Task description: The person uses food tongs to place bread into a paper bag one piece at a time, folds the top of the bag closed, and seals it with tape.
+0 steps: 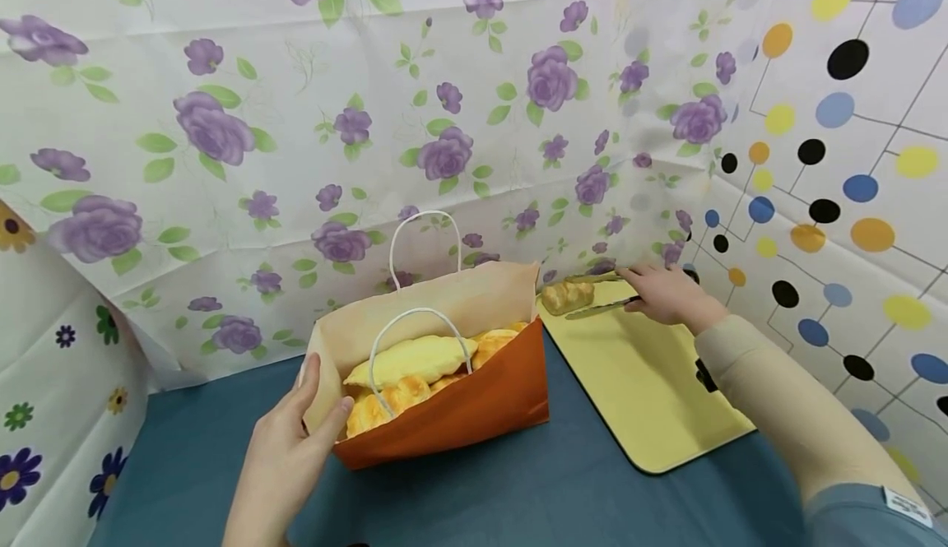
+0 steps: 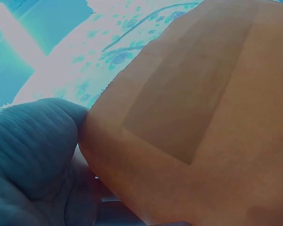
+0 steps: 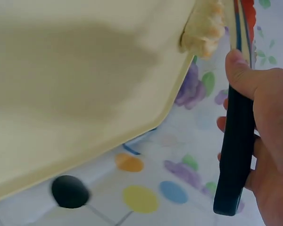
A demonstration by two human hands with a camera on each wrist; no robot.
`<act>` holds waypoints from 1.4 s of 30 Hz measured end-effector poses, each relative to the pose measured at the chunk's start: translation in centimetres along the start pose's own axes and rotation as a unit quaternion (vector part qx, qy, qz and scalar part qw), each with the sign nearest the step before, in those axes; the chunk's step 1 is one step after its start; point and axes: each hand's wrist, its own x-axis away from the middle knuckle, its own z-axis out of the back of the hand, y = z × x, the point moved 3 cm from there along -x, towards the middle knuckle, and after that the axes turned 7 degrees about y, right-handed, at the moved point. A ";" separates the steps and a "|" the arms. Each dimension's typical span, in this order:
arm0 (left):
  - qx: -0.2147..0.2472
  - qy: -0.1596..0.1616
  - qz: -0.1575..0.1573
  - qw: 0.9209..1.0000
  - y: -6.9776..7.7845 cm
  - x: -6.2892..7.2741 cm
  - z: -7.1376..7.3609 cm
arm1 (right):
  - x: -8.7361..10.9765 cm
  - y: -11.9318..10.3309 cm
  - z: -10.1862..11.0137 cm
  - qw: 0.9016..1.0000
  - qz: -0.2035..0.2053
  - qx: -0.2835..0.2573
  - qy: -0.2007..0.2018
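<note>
My left hand (image 1: 285, 440) holds the left edge of an orange paper bag (image 1: 481, 403) with white cord handles, thumb inside and fingers outside. In the bag lie a pale yellow long bread (image 1: 415, 360) and several golden breads (image 1: 392, 401). My right hand (image 1: 670, 294) grips tongs (image 3: 233, 155) by their black handles, over the far end of a yellow tray (image 1: 652, 399). A small bumpy bread roll (image 1: 567, 298) lies at the tray's far left corner. In the head view, the tongs' metal arms reach toward it, spread to either side.
The bag stands on a blue-covered table (image 1: 459, 498), just left of the tray. A floral sheet (image 1: 415, 136) closes off the back, and a dotted sheet (image 1: 852, 160) hangs close by my right arm. A small black object (image 1: 705, 376) shows beside my right forearm.
</note>
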 end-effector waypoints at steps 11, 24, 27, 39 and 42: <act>0.000 -0.006 0.003 1.000 0.1 0.0 0.0 | -4.3 -2.5 1.3 0.989 0.029 0.147 0.005; 0.003 -0.005 -0.002 1.000 0.1 0.1 -0.2 | -4.2 -3.6 3.7 0.990 0.018 0.130 -0.058; 0.004 -0.004 -0.004 1.000 0.1 0.0 -0.2 | -4.3 -3.7 3.9 0.990 0.011 0.119 -0.071; 0.016 0.006 -0.021 1.000 -0.1 0.1 -0.2 | -5.9 -4.6 3.2 0.981 0.028 0.187 -0.045; 0.016 0.010 -0.025 1.000 -0.1 0.1 -0.1 | -6.1 -5.0 3.6 0.980 0.023 0.192 -0.051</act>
